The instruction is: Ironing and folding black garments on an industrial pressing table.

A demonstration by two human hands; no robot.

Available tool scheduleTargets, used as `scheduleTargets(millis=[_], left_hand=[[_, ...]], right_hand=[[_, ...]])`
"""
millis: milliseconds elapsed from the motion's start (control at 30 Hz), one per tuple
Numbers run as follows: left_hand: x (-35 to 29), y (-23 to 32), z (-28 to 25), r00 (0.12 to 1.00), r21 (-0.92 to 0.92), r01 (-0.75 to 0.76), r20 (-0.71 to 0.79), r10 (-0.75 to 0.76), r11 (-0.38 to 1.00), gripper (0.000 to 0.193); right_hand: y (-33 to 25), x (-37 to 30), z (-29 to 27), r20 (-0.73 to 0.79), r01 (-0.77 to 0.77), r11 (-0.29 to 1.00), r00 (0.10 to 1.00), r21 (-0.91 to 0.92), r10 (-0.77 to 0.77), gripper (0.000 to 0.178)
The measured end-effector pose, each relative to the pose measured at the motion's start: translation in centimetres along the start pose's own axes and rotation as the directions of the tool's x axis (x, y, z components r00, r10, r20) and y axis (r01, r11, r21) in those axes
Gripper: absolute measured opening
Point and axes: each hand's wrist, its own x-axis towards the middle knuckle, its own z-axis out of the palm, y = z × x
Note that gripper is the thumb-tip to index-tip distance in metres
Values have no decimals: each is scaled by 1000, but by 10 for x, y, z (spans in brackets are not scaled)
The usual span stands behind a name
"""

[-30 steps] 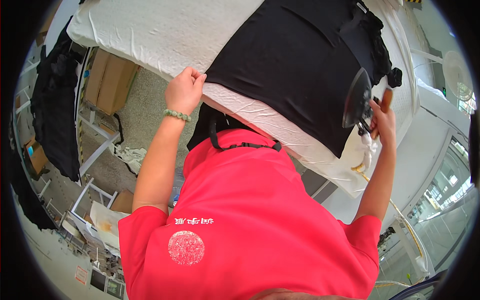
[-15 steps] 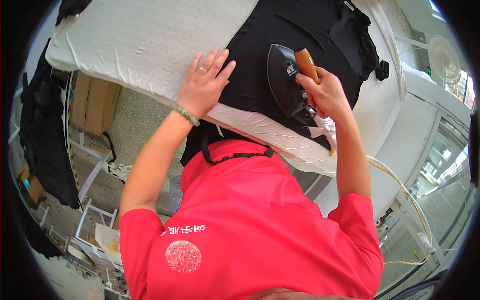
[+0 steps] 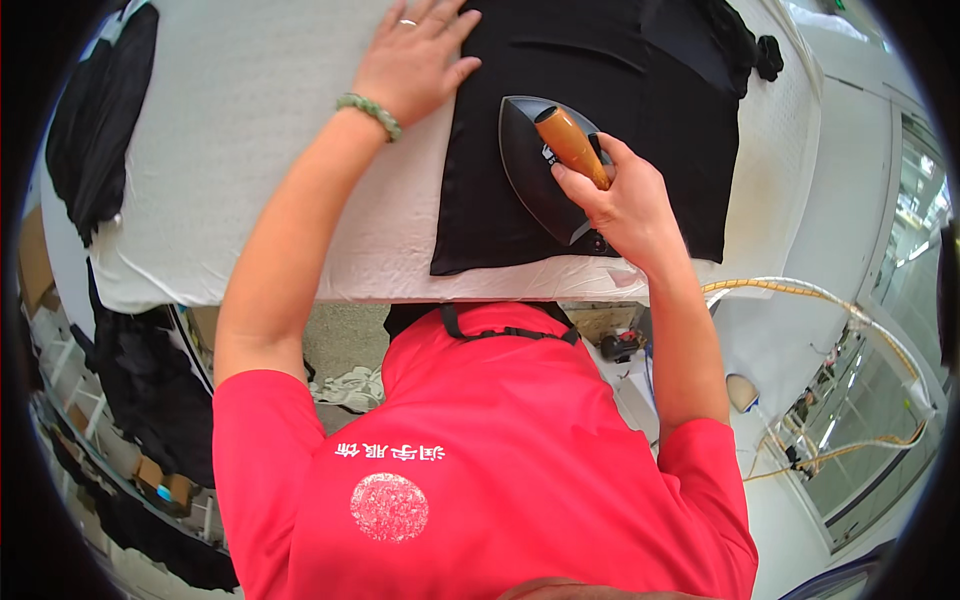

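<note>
A black garment (image 3: pixel 590 75) lies spread on a white cloth-covered ironing table (image 3: pixel 260 120), with a few creases across its upper part. My right hand (image 3: pixel 630 205) is closed round the wooden handle of a dark steam iron (image 3: pixel 530 170), whose soleplate rests on the garment near its lower edge. My left hand (image 3: pixel 415 65) lies flat with fingers spread at the garment's left edge, mostly on the white cover, the fingertips reaching the black cloth. A green bead bracelet is on the left wrist.
A hose (image 3: pixel 800 290) loops from near the iron off to the right. Another black garment (image 3: pixel 105 110) hangs over the table's left end, and more black cloth (image 3: pixel 150 390) hangs below it. A glass door (image 3: pixel 900 250) stands on the right.
The iron has moved slightly left, its handle now tilted differently. My left hand has slid farther up along the garment's edge. The view has turned, and the garment's lower edge now lies straighter.
</note>
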Motion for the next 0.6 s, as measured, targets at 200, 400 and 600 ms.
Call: scheduleTargets(millis=[200, 400, 600], left_hand=[[2, 8, -23, 758, 25, 524, 443, -479, 852, 24], [-52, 119, -112, 187, 279, 797, 728, -659, 535, 26], [-99, 136, -150, 12, 315, 878, 739, -674, 360, 27]], right_hand=[[-38, 51, -31, -17, 38, 998, 999, -42, -39, 47], [-56, 135, -21, 25, 40, 982, 999, -184, -36, 51], [-126, 115, 2, 21, -141, 956, 988, -256, 151, 46]])
